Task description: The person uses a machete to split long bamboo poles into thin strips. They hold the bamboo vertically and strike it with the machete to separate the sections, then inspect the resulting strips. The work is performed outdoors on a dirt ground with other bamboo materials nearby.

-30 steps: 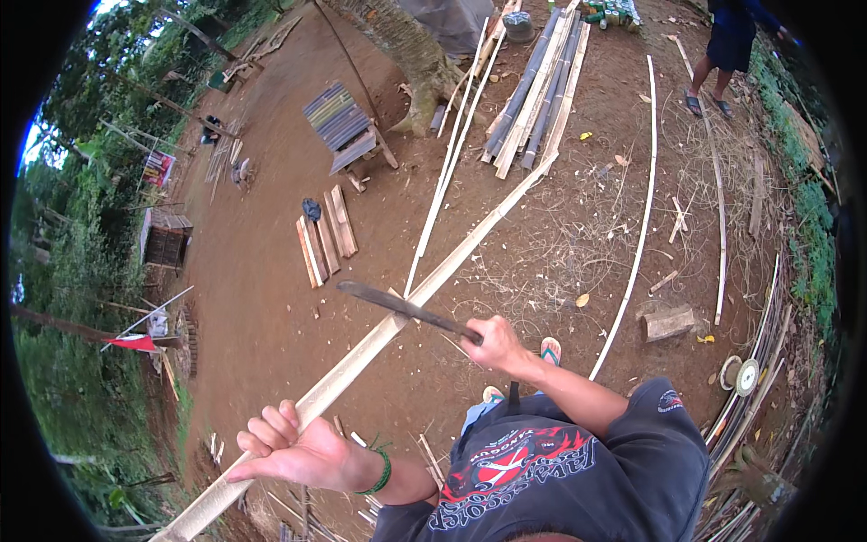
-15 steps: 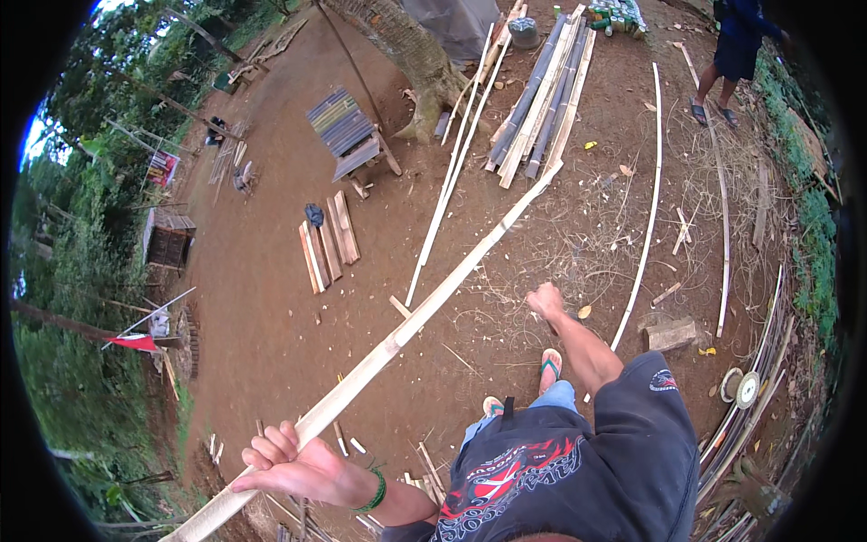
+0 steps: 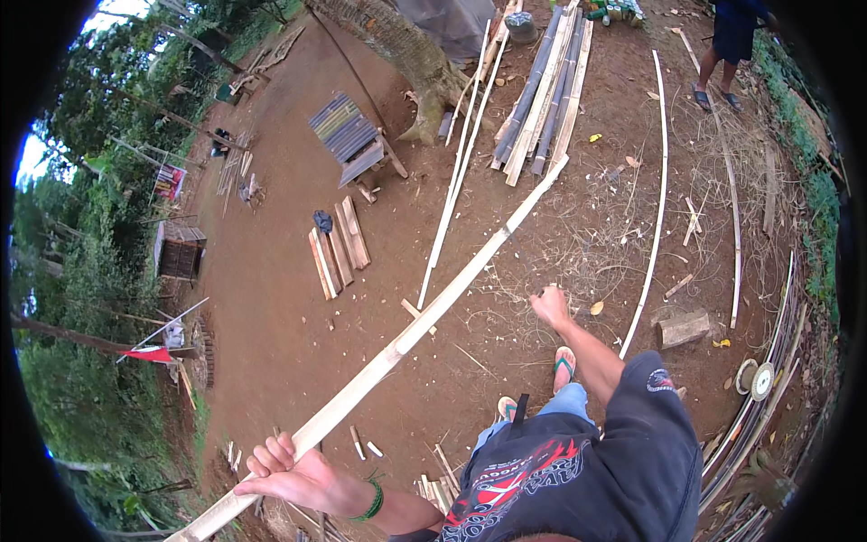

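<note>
A long, pale split-bamboo slat [image 3: 411, 339] runs from the lower left up to the pile of bamboo at the top. My left hand [image 3: 291, 470], with a green band at its wrist, has its fingers curled round the lower part of this slat. The upper end of the slat reaches the near end of the pile; whether it touches there I cannot tell. Apart from the slat, my right hand [image 3: 547, 307] hangs to its right above the dirt ground, fingers closed. What that hand holds, if anything, is too small to make out.
Split bamboo lengths [image 3: 542, 99] are stacked near a tree trunk [image 3: 420, 68]. Thin strips [image 3: 657, 181] and shavings cover the ground at right. A wood block [image 3: 684, 330] and a spool [image 3: 761, 381] lie lower right. Another person [image 3: 727, 45] stands at upper right. Short boards [image 3: 339, 248] lie left.
My view has shifted slightly, so the surroundings sit a little differently. My left hand keeps its grip on the slat. The closed right hand has turned slightly.
</note>
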A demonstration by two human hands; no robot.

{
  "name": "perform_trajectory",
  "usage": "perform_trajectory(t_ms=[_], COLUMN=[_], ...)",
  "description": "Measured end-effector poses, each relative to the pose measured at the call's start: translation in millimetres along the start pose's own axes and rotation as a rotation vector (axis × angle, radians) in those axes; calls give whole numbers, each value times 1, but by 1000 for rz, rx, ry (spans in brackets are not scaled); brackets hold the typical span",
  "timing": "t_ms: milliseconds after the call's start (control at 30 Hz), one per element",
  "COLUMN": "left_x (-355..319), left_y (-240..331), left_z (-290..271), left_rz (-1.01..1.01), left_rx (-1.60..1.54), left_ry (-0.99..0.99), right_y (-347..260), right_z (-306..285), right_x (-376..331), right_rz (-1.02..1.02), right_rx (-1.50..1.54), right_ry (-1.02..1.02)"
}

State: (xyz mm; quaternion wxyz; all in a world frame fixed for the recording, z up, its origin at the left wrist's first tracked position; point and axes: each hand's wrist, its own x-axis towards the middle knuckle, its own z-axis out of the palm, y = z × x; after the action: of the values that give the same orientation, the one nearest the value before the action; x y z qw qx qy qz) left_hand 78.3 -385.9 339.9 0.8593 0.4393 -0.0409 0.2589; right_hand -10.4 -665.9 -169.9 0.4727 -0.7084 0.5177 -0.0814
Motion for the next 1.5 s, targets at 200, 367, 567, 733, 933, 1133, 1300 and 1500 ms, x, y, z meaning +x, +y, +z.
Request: perform_trajectory(t_ms=[200, 367, 567, 733, 933, 1133, 1300, 1500], left_x=[11, 21, 33, 39, 31, 35, 56, 50], left_y=[-1, -14, -8, -22, -31, -10, -5, -13], left_z=[-18, -17, -46, -63, -78, -92, -127, -175], left_rz=[-20, -17, -5, -13, -89, -43, -122, -235], left_rx=[-7, 46, 53, 123, 59, 109, -41, -78], left_ry=[75, 164, 242, 258, 306, 278, 191, 96], right_y=[-60, -9, -45, 25, -65, 22, 98, -61], right_z=[-41, -4, -14, -3, -25, -5, -12, 9], right_x=[-82, -9, -43, 0, -109, -31, -22, -188], right_rz=[-525, -2, -171, 208, -300, 142, 116, 182], right_rx=[-22, -80, -133, -100, -93, -308, -146, 707], right_ry=[-261, -89, -271, -48, -247, -143, 18, -473])
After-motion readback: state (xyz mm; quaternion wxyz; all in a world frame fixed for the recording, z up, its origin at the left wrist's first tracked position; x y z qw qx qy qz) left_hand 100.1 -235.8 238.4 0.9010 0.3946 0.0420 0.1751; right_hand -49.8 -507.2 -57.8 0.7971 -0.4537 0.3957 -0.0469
